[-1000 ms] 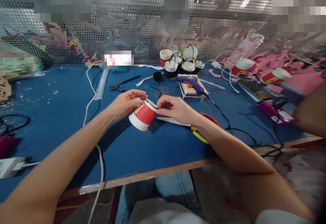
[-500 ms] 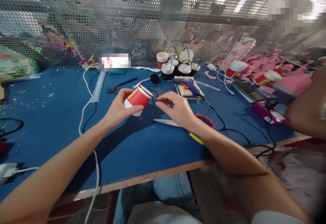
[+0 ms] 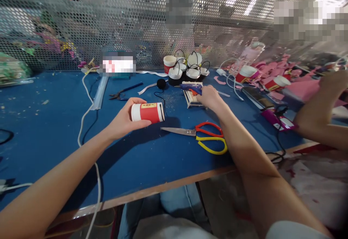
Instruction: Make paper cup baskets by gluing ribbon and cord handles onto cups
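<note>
My left hand (image 3: 127, 117) is closed round a red and white paper cup (image 3: 149, 112), held on its side above the table with the rim to the right. A black cord runs at the cup's rim, and a black ball of cord (image 3: 161, 83) lies behind it. My right hand (image 3: 210, 97) is closed on the handle of a blue glue gun (image 3: 190, 87). The gun's body lies over a small rack of wooden sticks (image 3: 190, 103); my fingers are partly hidden. Scissors (image 3: 187, 131) with red and yellow handles lie below my right hand.
Several small cups with black handles (image 3: 175, 73) stand at the back by the perforated metal screen (image 3: 146, 32). Pliers (image 3: 125, 91) and a white cable (image 3: 83, 121) lie left. Pink pieces (image 3: 272, 70) and another person's arm (image 3: 318, 112) are on the right.
My right hand has left the cup's rim and moved back and right onto the glue gun. The cup has tipped further onto its side and come slightly lower. The scissors' handles now show.
</note>
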